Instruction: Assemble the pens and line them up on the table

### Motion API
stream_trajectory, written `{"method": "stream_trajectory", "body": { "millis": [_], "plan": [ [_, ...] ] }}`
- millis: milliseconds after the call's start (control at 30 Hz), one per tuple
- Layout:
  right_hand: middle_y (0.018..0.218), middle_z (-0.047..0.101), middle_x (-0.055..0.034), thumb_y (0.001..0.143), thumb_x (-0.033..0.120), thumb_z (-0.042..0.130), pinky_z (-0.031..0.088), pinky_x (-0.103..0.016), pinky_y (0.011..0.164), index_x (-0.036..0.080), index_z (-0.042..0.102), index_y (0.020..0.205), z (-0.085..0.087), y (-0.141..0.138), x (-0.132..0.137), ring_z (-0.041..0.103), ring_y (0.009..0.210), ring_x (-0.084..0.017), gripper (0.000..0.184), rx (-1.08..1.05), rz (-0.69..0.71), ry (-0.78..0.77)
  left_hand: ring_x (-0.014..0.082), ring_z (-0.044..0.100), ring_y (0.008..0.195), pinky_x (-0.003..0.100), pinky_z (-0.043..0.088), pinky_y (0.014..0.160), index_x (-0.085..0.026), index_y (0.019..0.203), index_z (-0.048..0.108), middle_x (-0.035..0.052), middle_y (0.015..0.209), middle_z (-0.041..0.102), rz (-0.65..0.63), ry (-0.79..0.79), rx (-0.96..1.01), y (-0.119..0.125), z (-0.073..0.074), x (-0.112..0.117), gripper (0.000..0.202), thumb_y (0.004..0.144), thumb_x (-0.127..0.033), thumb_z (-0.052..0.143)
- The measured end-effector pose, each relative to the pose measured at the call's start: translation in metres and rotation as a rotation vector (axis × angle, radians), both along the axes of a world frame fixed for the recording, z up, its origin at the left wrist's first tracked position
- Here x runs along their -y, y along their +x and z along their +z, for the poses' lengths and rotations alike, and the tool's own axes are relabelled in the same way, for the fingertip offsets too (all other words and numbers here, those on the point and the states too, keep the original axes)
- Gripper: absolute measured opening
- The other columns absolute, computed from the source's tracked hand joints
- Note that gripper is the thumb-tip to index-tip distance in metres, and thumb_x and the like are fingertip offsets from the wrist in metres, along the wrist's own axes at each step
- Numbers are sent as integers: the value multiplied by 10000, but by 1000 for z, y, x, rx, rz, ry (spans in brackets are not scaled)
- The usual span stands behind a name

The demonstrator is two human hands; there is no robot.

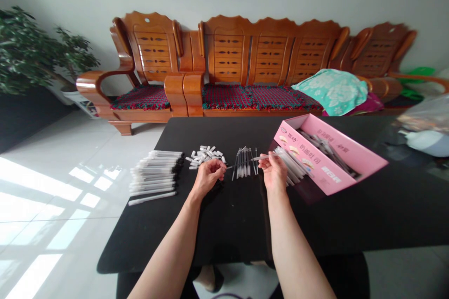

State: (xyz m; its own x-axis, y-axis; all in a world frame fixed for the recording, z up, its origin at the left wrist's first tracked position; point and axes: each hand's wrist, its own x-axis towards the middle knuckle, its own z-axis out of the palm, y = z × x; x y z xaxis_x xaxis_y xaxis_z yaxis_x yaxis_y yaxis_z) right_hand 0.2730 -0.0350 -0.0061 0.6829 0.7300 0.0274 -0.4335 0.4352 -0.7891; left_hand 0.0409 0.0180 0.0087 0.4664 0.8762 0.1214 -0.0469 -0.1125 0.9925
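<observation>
My left hand (210, 173) pinches one end of a thin dark pen refill (239, 164). In my right hand (274, 171) is a clear pen barrel (261, 157), held level between thumb and fingers. The refill's far end meets the barrel's left end; whether it is inside I cannot tell. Beneath and between my hands lies a row of loose refills (243, 168). Behind my left hand is a pile of white pen caps (201, 154). Several empty-looking barrels (290, 166) lie beside my right hand. Farther left, white capped pens (154, 172) are lined up in a stack.
A pink box (317, 163) holding dark pen parts stands at the right on the black table (231, 229). A clear plastic bag (426, 116) and a white object (426, 142) are at the far right. Behind the table runs a wooden sofa (228, 55).
</observation>
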Motion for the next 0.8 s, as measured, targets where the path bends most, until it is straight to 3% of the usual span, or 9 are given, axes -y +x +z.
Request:
{"method": "stream_trajectory", "body": {
  "millis": [433,800],
  "plan": [
    [651,742,-59,669,254,783,518,-208,412,143,627,794,4,-3,1,657,466,-138,228,-89,13,-44,94,552,516,205,451,526,-134,778,623,-10,601,595,-13,-80,119,2,10,7,248,753,-356,731],
    [632,742,-56,664,236,793,544,-203,406,145,638,752,5,-7,1,661,449,-139,200,-103,59,-49,92,566,502,189,441,509,-121,791,627,-8,592,603,-28,-91,110,5,6,6,263,747,-353,742]
  ]
}}
